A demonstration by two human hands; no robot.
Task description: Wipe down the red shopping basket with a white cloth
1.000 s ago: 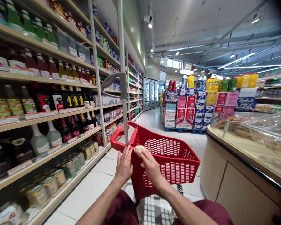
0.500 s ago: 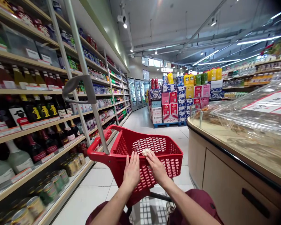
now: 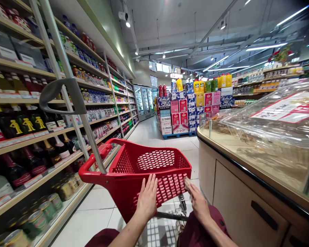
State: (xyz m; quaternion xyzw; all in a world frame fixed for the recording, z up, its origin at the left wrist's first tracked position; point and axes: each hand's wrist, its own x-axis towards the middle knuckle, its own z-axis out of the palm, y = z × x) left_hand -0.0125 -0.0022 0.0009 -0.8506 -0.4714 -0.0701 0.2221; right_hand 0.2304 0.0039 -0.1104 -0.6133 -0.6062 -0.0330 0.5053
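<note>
A red plastic shopping cart (image 3: 113,185) with perforated sides stands right in front of my knees, its long side toward me. My left hand (image 3: 147,197) is open, fingers stretched flat against the near side just below the rim. At the cart's right front corner, my right hand (image 3: 198,200) has its fingers on a small crumpled whitish cloth (image 3: 187,182), mostly hidden behind the fingertips. The basket's visible inside shows only its red mesh walls. A grey handle (image 3: 63,96) on a metal pole rises at the cart's left end.
Shelves of bottles and cans (image 3: 48,133) run along the left. A curved counter (image 3: 229,178) with a clear plastic package (image 3: 280,113) on it stands close on the right. Stacked drink boxes (image 3: 180,115) sit on a blue pallet ahead, with glass-door fridges (image 3: 143,101) behind.
My right hand has moved right and down with the cloth, from the near rim to the front corner. My left hand stays on the cart's side. The view has shifted right.
</note>
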